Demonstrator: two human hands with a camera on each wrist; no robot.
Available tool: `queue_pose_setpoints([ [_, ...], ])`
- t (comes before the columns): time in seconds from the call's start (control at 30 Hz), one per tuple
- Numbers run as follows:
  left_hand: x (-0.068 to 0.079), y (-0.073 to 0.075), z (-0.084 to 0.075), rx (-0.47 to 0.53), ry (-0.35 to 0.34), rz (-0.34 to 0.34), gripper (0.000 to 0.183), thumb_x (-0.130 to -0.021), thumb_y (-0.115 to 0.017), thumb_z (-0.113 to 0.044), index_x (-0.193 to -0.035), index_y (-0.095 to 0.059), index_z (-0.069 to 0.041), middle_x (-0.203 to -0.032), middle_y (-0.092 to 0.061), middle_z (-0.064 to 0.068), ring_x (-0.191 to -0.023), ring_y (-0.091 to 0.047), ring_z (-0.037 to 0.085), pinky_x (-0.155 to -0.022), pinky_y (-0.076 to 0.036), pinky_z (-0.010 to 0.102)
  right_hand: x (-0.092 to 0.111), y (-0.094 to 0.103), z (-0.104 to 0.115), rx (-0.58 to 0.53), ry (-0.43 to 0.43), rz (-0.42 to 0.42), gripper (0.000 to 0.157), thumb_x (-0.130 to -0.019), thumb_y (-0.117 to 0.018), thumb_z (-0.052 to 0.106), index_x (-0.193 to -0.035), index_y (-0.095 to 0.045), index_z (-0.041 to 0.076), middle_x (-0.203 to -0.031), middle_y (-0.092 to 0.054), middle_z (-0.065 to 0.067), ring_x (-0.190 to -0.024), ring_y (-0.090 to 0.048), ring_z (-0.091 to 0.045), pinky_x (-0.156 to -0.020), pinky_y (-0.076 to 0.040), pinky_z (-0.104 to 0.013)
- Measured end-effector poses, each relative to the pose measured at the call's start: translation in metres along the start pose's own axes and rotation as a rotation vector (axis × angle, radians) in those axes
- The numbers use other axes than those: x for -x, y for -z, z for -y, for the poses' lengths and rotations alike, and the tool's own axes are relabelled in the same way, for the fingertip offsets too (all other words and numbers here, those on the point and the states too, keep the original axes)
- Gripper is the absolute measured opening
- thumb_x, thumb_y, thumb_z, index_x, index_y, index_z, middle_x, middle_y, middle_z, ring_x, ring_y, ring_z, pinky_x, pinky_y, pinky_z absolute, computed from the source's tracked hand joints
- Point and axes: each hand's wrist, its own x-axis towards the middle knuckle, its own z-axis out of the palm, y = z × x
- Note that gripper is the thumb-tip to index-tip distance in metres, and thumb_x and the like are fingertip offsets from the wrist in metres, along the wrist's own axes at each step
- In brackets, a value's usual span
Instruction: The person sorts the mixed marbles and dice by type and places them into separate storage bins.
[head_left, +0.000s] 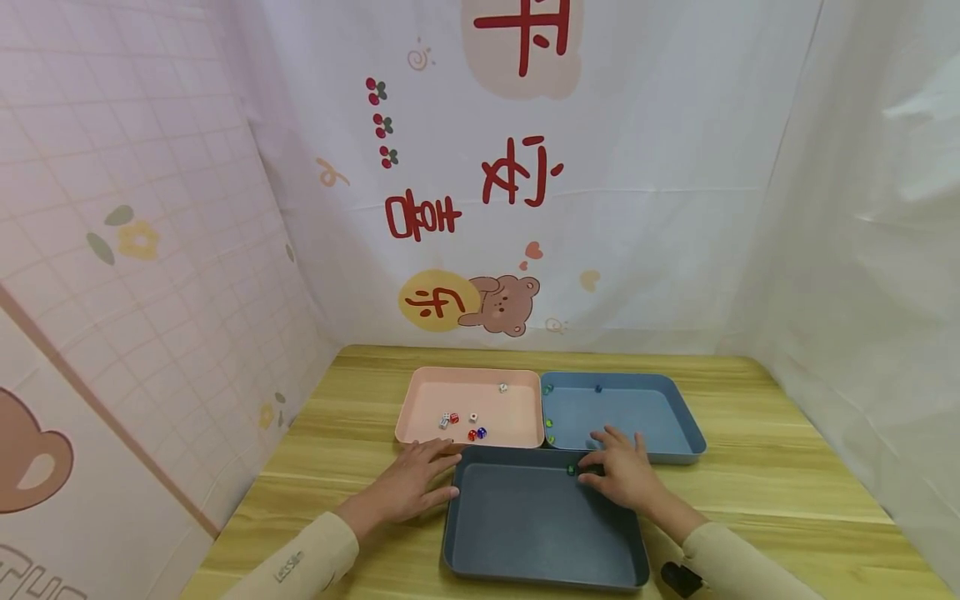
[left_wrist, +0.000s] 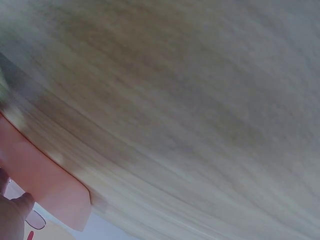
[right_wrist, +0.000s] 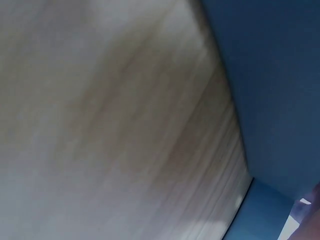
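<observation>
A dark grey-blue tray (head_left: 543, 533) lies nearest the person. My left hand (head_left: 405, 482) is at its left rim, fingers extended, holding nothing; the fingertips also come close to the pink tray (head_left: 408, 417). Over the dark tray's far right corner is my right hand (head_left: 622, 471), with thumb and index finger apart beside a small green die (head_left: 572, 470). Its other fingers spread over the near edge of the blue tray (head_left: 626, 414). In the left wrist view only part of the left hand (left_wrist: 12, 215) shows at the lower left corner.
Several white, red and blue dice lie in the pink tray, including a white die (head_left: 503, 387) near its back. The blue tray holds several green dice along its left side and a blue die (head_left: 598, 389). A black object (head_left: 681, 578) lies by the right sleeve.
</observation>
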Motion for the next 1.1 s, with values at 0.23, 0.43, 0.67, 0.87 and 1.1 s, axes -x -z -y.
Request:
queue_pose_setpoints([
  [0.23, 0.001, 0.001, -0.001, 0.002, -0.002, -0.001, 0.061, -0.101, -0.049, -0.052, -0.143, -0.053, -0.008, -0.153, -0.040, 0.012, -0.141, -0.034, 0.036, -0.112, -0.025, 0.062, -0.005, -0.003, 0.007, -0.002, 0.026, -0.006, 0.016, -0.079, -0.083, 0.032, -0.091, -0.079, 0.022, -0.134, -0.058, -0.022, -0.134, -0.040, -0.048, -0.100, -0.015, -0.081],
  [0.43, 0.001, 0.002, -0.002, 0.006, -0.003, 0.000, 0.063, -0.101, -0.047, -0.054, -0.143, -0.053, -0.007, -0.152, -0.040, 0.013, -0.141, -0.034, 0.036, -0.112, -0.025, 0.062, -0.010, -0.009, 0.007, 0.007, 0.016, 0.005, 0.013, -0.079, -0.083, 0.033, -0.089, -0.079, 0.027, -0.135, -0.058, -0.020, -0.136, -0.039, -0.046, -0.101, -0.014, -0.080],
  [0.67, 0.001, 0.001, -0.001, 0.002, 0.006, 0.004, 0.063, -0.101, -0.047, -0.054, -0.144, -0.053, -0.008, -0.153, -0.040, 0.012, -0.142, -0.033, 0.034, -0.113, -0.024, 0.061, -0.013, -0.013, 0.009, 0.040, 0.044, -0.006, 0.012, -0.077, -0.085, 0.031, -0.087, -0.079, 0.027, -0.133, -0.059, -0.018, -0.134, -0.042, -0.045, -0.102, -0.016, -0.080],
  [0.87, 0.001, 0.001, -0.002, 0.004, 0.016, 0.007, 0.063, -0.101, -0.048, -0.054, -0.144, -0.053, -0.009, -0.153, -0.040, 0.013, -0.142, -0.033, 0.031, -0.113, -0.023, 0.060, -0.013, -0.014, 0.010, 0.031, 0.066, -0.001, 0.011, -0.077, -0.085, 0.029, -0.085, -0.079, 0.025, -0.133, -0.059, -0.019, -0.134, -0.043, -0.044, -0.102, -0.014, -0.080],
  [1.1, 0.001, 0.001, -0.002, 0.002, 0.008, 0.002, 0.063, -0.101, -0.047, -0.054, -0.143, -0.053, -0.008, -0.153, -0.040, 0.013, -0.142, -0.033, 0.033, -0.113, -0.024, 0.061, -0.012, -0.013, 0.012, 0.030, 0.071, 0.006, 0.011, -0.077, -0.084, 0.030, -0.085, -0.079, 0.024, -0.134, -0.060, -0.018, -0.133, -0.044, -0.044, -0.102, -0.017, -0.080],
])
